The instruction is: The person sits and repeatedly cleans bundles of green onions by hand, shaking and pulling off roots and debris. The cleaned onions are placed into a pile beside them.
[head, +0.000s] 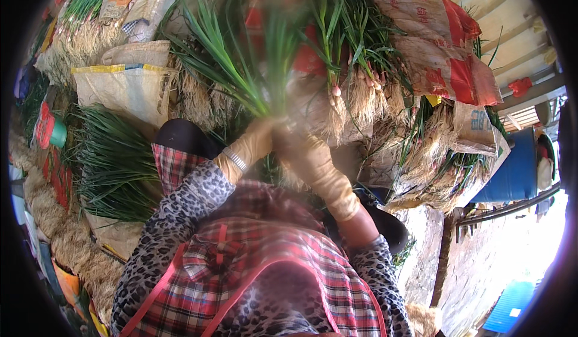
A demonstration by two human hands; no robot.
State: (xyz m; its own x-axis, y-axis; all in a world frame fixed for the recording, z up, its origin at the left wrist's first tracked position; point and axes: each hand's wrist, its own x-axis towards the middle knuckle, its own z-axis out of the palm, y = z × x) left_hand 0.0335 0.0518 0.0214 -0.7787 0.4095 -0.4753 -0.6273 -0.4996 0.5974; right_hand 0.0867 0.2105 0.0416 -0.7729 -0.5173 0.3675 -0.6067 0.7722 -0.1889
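Observation:
In front of my lap I hold a bunch of young garlic plants, its long green leaves fanning up and away from me. My left hand, in a tan glove with a metal watch band over the wrist, is closed around the base of the leaves. Close beside it, my gloved right hand grips the lower end of the same bunch. Pale roots hang below the hands. A blurred patch in the middle of the view hides the fingers and the stems between them.
More garlic plants with pink bulbs and long roots lie ahead and right, partly under a red-printed woven sack. A leafy green pile is at my left, near another woven sack. A blue barrel stands at right.

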